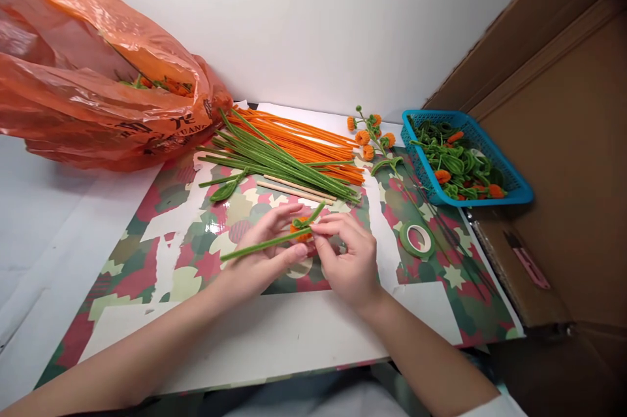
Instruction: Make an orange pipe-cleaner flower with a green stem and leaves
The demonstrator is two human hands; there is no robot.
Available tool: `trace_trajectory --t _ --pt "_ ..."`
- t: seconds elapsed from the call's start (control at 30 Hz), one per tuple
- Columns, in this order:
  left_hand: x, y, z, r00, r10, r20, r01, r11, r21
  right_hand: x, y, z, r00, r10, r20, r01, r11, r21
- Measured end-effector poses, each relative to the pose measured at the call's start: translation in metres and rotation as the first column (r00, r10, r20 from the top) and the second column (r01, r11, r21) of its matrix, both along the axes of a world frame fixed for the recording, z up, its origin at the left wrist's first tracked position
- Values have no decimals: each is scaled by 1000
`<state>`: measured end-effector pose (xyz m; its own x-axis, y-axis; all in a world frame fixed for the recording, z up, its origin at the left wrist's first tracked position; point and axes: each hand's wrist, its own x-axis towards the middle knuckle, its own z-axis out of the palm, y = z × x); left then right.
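Between my two hands is a small orange pipe-cleaner flower (297, 227) with a green pipe cleaner (259, 248) bent around it. My left hand (267, 240) cradles the flower, its thumb and fingers around it; the pipe cleaner's long end crosses that palm to the left. With thumb and forefinger, my right hand (349, 253) pinches the green pipe cleaner at the flower's right side. A short end of it points up and right. Just beyond my hands lie two wooden sticks (298, 189), a bundle of green pipe cleaners (294, 165) and orange pipe cleaners (294, 136).
An orange plastic bag (108, 116) bulges at the left. On the right stand a blue basket (509, 189) of green and orange pieces, a roll of green tape (416, 240) and a pink cutter (529, 263). A finished flower stem (375, 133) lies behind. Cardboard (563, 142) walls the right side.
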<state>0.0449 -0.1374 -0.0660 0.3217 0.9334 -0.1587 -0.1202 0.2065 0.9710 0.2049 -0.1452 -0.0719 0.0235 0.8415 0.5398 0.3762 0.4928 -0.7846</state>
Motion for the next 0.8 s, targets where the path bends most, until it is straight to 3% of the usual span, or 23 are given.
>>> trace_trajectory --t 0.1,0.27,0.43,0.57,0.7,0.77,0.8 --pt "3 -3 3 987 139 -78 -135 989 58 0 0 -2 996 24 80 -31 996 88" --pt "-1 -2 2 959 189 -212 -150 971 186 0 2 -4 992 59 111 -74 988 135" --pt "-3 -2 0 939 241 -246 -178 951 252 -1 1 -2 993 105 57 -108 993 55" --pt "-3 -5 -3 909 299 -291 -185 914 361 -4 0 0 984 107 -144 -135 971 -198" --pt "-2 -7 -5 874 360 -328 -150 840 521 -8 2 1 864 29 -503 -295 838 -458" --pt "-3 -8 -6 867 374 -329 -131 809 573 -6 5 3 748 -63 -660 -427 716 -552" --pt "-4 -8 -7 867 375 -328 -119 796 594 -4 7 3 683 -117 -721 -513 626 -587"
